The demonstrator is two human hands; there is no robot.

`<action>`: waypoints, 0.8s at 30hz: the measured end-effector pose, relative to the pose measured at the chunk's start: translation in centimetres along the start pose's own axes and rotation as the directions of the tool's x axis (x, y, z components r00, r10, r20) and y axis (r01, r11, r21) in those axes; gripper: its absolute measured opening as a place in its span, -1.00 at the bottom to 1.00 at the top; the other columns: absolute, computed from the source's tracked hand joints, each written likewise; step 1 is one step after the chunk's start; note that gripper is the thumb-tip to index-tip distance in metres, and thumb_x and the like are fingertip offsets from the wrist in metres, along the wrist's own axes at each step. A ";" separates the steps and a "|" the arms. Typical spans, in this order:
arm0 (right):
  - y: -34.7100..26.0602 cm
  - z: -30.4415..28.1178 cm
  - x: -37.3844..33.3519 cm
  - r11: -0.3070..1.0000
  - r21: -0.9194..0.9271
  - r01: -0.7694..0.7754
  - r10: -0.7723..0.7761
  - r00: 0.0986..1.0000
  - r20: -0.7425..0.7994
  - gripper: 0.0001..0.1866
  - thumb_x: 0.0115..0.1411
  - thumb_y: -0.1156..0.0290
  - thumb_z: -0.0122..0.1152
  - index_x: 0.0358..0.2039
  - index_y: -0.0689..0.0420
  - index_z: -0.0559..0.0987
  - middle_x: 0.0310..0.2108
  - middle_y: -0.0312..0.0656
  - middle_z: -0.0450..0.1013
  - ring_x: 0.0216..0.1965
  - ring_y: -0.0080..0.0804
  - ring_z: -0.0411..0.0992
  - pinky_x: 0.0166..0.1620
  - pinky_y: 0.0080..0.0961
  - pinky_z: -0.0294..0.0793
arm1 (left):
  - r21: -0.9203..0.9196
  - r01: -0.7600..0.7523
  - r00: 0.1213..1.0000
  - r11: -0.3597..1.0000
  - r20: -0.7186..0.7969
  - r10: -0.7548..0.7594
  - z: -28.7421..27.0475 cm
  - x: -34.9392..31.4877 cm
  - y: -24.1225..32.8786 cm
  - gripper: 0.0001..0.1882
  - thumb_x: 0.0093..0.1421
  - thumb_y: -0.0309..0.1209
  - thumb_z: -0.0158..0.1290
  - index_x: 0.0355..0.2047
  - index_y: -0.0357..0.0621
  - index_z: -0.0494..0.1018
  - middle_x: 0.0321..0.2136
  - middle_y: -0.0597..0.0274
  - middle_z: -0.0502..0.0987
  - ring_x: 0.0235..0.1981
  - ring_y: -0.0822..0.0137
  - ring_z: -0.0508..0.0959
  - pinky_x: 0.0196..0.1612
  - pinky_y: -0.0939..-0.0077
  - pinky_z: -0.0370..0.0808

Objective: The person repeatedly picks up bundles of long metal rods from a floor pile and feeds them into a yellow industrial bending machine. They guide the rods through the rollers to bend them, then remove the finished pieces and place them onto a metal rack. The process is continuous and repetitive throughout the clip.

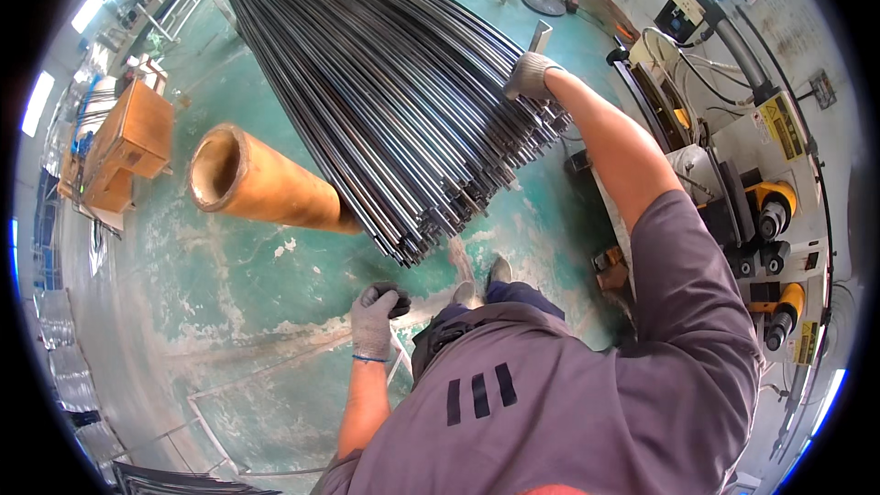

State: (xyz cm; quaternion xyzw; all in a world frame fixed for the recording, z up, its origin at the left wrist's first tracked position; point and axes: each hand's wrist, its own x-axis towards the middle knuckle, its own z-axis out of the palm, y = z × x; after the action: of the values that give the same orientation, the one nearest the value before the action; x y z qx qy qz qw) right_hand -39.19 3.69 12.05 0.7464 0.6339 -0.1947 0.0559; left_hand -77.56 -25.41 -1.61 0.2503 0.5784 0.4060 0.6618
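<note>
A long stack of dark, shiny metal tubes stretches away from me, its uneven cut ends facing my side. My right hand, in a light knit glove, is closed at the stack's right edge, gripping at the tubes; its fingertips are hidden. Just beyond it rises a short upright metal post. My left hand wears a grey glove with dark fingers. It hangs low in front of me, apart from the tubes, with fingers loosely bent and nothing visible in them.
A large brown cardboard-like cylinder leans by the stack's left side. Cardboard boxes stand farther left. On the right runs a machine with yellow-and-black motors and hoses. A round-based stand is behind the stack. Worn green floor lies below.
</note>
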 end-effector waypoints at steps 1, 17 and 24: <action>-0.2 0.0 -0.6 0.994 0.114 0.003 -0.005 1.000 0.016 -0.69 -0.12 0.23 0.37 -0.41 0.18 0.69 -0.45 -0.06 0.58 -0.35 -0.32 0.58 -0.24 -0.34 0.56 | 0.042 -0.044 0.999 0.998 0.021 0.043 0.4 -0.5 1.2 -0.82 0.16 -0.53 -0.01 -0.24 -0.35 0.47 -0.38 0.05 0.57 -0.39 0.24 0.62 -0.30 0.36 0.63; 4.2 5.7 -17.3 0.714 0.666 -0.216 0.004 0.952 0.305 -0.41 0.23 -0.15 0.13 -0.58 0.19 0.49 -0.76 -0.31 0.30 -0.79 -0.52 0.28 -0.68 -0.48 0.30 | 0.014 0.009 0.857 1.000 0.516 -0.015 15.8 -0.7 9.1 -0.72 0.32 -0.38 -0.05 -0.07 -0.34 0.41 -0.27 0.07 0.56 -0.24 0.22 0.58 -0.07 0.28 0.53; 13.0 11.3 -42.7 0.714 0.532 -0.454 0.297 0.885 0.358 -0.68 0.03 0.22 0.37 -0.35 0.22 0.59 -0.52 -0.16 0.49 -0.50 -0.49 0.44 -0.38 -0.43 0.46 | -0.100 0.351 0.613 0.931 0.776 -0.148 25.1 4.1 4.4 -0.70 0.36 -0.27 -0.04 -0.08 -0.28 0.37 -0.21 0.08 0.52 -0.19 0.11 0.57 -0.05 0.17 0.53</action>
State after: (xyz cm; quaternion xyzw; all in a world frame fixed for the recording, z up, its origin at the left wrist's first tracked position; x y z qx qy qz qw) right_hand -34.26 -42.00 15.00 0.8082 0.3600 -0.4611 -0.0674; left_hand -54.30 -16.09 4.78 0.2302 0.2246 0.2345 0.9174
